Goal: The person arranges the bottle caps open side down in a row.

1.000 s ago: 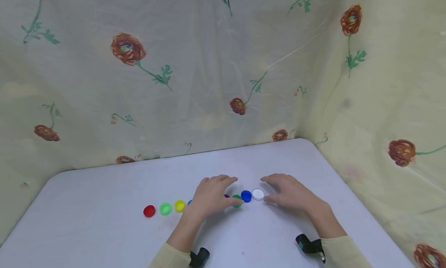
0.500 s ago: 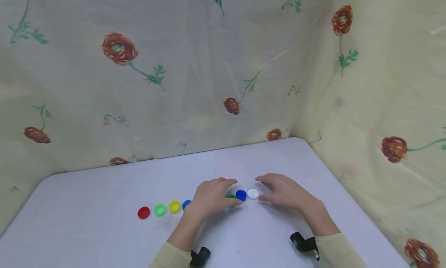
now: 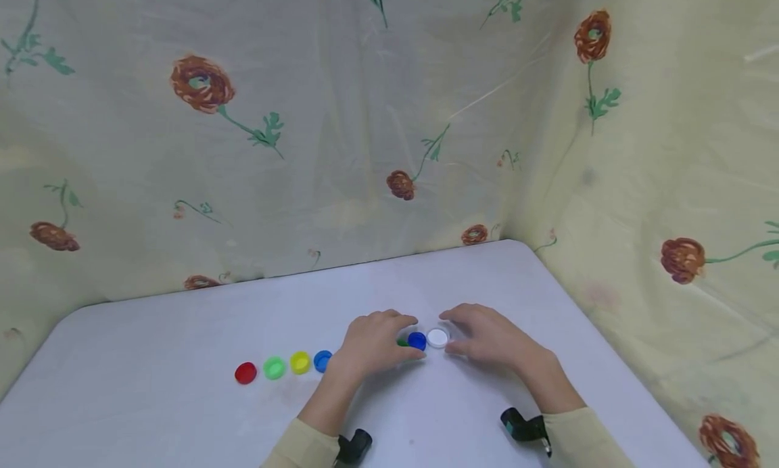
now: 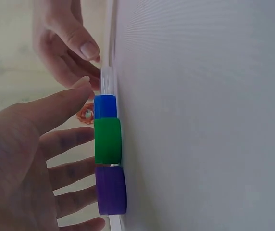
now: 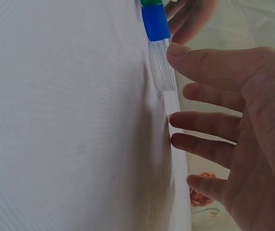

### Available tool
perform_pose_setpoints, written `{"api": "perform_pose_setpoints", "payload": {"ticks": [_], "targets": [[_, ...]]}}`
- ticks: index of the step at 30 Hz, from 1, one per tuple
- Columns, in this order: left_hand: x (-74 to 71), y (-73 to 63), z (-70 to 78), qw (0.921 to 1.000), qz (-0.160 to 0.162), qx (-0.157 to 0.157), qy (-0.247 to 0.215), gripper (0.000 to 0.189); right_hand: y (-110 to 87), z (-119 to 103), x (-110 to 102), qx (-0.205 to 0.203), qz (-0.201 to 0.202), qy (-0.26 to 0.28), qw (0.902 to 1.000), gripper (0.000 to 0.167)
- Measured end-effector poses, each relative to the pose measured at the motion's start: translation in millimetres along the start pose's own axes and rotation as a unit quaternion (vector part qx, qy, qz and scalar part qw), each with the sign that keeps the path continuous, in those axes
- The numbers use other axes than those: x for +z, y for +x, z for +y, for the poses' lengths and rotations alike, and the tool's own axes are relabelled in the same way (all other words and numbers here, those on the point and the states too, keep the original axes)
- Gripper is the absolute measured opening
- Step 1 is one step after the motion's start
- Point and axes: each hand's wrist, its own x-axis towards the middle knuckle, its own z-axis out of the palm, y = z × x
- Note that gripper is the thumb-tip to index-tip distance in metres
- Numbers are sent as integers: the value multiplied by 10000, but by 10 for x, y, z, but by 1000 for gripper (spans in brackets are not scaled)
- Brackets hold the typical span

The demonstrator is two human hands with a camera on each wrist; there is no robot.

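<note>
Round plastic bottle caps lie in a row on a white table. My left hand arches over the row, fingers and thumb apart, around the dark blue cap and the dark green cap. A purple cap shows in the left wrist view; in the head view that hand hides it. Beside the white or clear cap is my right hand, its thumb tip at the cap's edge in the right wrist view. Both hands hold nothing.
Farther left in the row lie a lighter blue cap, a yellow cap, a light green cap and a red cap. A flowered curtain hangs behind the table and along its right side.
The head view has turned slightly right. My left hand has moved a little right along the row, uncovering the lighter blue cap. My right hand stays by the white cap; the caps keep their places.
</note>
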Motion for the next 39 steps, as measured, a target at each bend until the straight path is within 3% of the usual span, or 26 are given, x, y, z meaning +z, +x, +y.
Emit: {"api": "perform_pose_setpoints", "payload": {"ticks": [9, 20, 39], "targets": [[9, 40, 93, 9998, -17, -48, 217, 62, 25, 3, 50, -190, 75, -161, 9997, 50], [38, 92, 170, 9997, 163, -74, 186, 58, 36, -24, 81, -28, 44, 46, 10000, 50], [119, 163, 291, 9975, 534, -77, 452, 38, 31, -33, 103, 80, 120, -115, 9998, 39]]}}
